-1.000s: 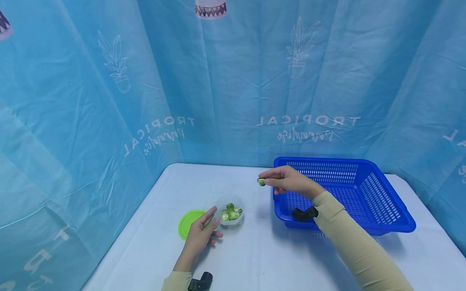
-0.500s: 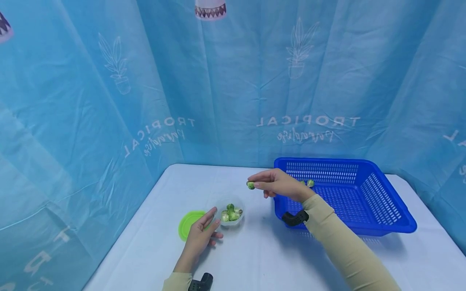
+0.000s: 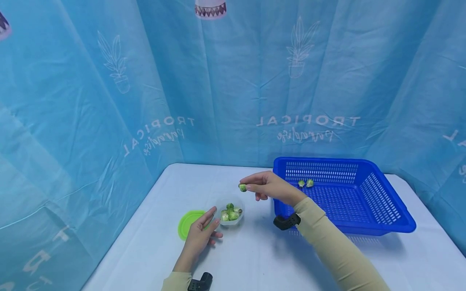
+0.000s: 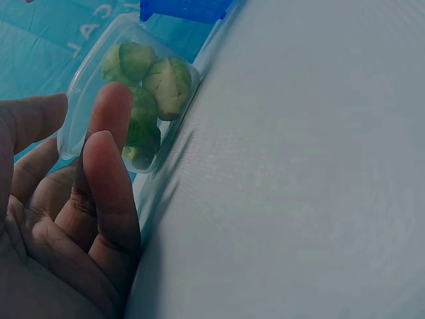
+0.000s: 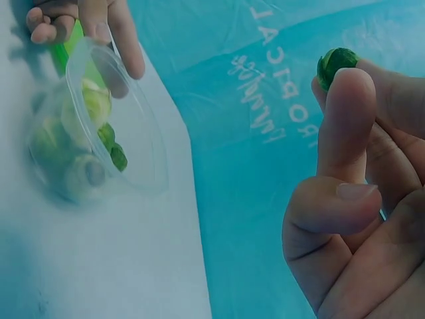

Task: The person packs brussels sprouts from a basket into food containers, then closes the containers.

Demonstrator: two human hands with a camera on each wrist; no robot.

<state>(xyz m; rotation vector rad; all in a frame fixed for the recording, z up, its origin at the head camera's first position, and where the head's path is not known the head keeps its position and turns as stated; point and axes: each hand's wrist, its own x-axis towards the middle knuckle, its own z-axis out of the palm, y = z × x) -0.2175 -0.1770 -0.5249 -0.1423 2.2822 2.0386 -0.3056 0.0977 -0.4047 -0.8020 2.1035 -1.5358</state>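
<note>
My right hand pinches a small Brussels sprout between thumb and fingertips, above the table left of the blue basket. In the right wrist view that Brussels sprout shows dark green at the fingertips. A clear plastic container holding several Brussels sprouts stands on the table. My left hand lies at its left side with fingers spread and relaxed, the fingertips at its rim. In the left wrist view the fingers partly cover the container; whether they press on it I cannot tell.
A blue perforated basket stands at the right of the white table, with two Brussels sprouts inside near its back left. A green lid lies left of the container, partly under my left hand. A blue curtain hangs behind.
My right hand has moved left and slightly down with the sprout, away from the basket toward the container. The two sprouts in the basket have come into view. My left hand has stayed put.
</note>
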